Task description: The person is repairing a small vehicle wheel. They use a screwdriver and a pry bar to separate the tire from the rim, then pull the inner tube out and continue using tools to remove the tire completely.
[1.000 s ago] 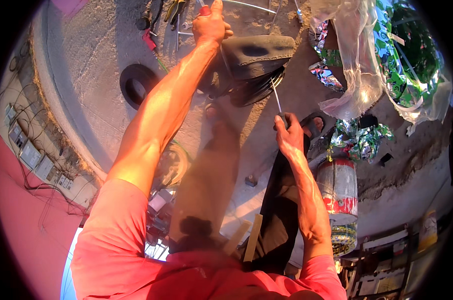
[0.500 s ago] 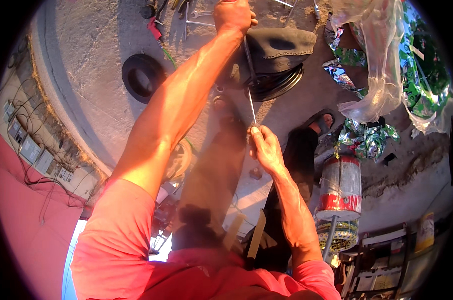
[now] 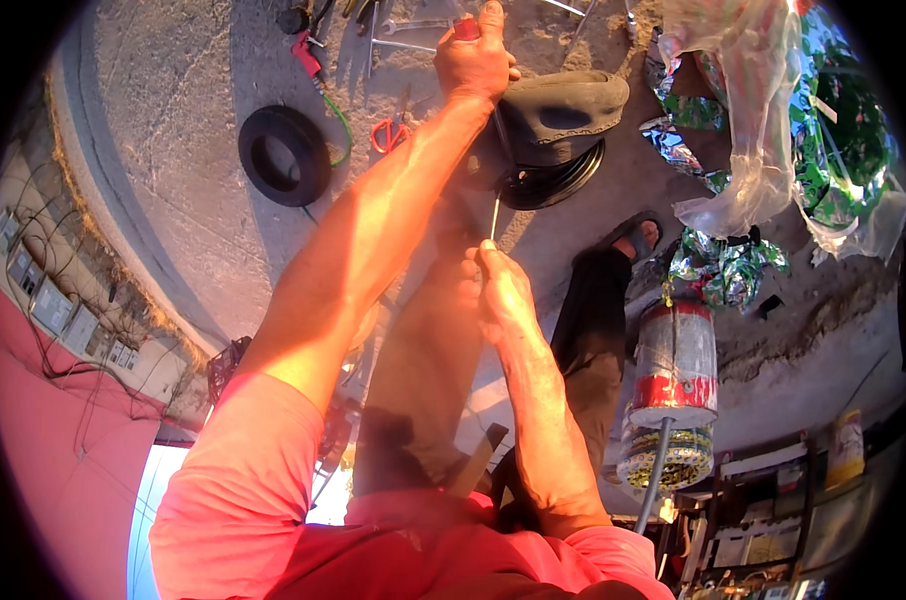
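Observation:
My left hand (image 3: pixel 473 65) grips the red handle (image 3: pixel 466 29) of a tool whose dark shaft (image 3: pixel 500 130) runs down against a dark, worn tyre (image 3: pixel 563 100) at the upper middle. Black wheel rim (image 3: pixel 558 185) shows below that tyre. My right hand (image 3: pixel 498 285) is closed on a thin metal rod (image 3: pixel 494 215), whose far end reaches the rim's near left side. My left foot is mostly hidden in haze and behind my arm; my right sandalled foot (image 3: pixel 638 240) stands right of the rim.
A loose tyre (image 3: pixel 285 155) lies left, by a green hose (image 3: pixel 341 125) with red fitting, red scissors (image 3: pixel 387 135) and wrenches (image 3: pixel 413 24). Plastic sheeting (image 3: pixel 748 120), foil scraps (image 3: pixel 723 270) and a red-banded cylinder (image 3: pixel 675 355) are right. Wired boxes (image 3: pixel 53 305) line the left wall.
Over the last second my right hand has moved left with the rod, which now stands nearer upright at the rim's left side. My left hand has shifted right with the red-handled tool.

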{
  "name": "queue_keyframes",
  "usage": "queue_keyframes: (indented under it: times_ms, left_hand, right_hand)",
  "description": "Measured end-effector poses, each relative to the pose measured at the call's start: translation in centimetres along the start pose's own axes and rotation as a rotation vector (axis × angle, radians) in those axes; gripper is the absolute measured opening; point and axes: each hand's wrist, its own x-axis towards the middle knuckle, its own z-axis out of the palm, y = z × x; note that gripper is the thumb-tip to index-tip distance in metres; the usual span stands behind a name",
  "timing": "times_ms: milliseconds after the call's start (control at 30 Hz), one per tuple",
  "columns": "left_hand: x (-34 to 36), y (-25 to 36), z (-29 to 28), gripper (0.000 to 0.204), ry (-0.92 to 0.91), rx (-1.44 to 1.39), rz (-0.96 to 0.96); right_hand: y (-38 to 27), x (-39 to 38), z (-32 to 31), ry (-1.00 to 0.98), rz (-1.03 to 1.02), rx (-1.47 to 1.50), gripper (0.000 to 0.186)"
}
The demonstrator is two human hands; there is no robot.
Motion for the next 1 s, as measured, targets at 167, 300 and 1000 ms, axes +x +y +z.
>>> queue_keyframes:
  times_ms: [167, 300, 1000]
  left_hand:
    - [-0.1, -0.9, 1.0, 0.049, 0.005, -0.015, 0.053]
    - [-0.9, -1.4, 1.5, 0.052, -0.007, -0.053, 0.043]
    - [5.0, -9.6, 4.2, 0.028, 0.054, 0.687, 0.970]
  right_hand:
    - [-1.2, -0.5, -1.0, -0.030, 0.005, 0.038, 0.031]
    - [-0.5, -3.3, -0.8, 0.015, 0.007, 0.034, 0.035]
    - [-9.4, -7.7, -4.4, 0.447, -0.949, -1.592, 0.046]
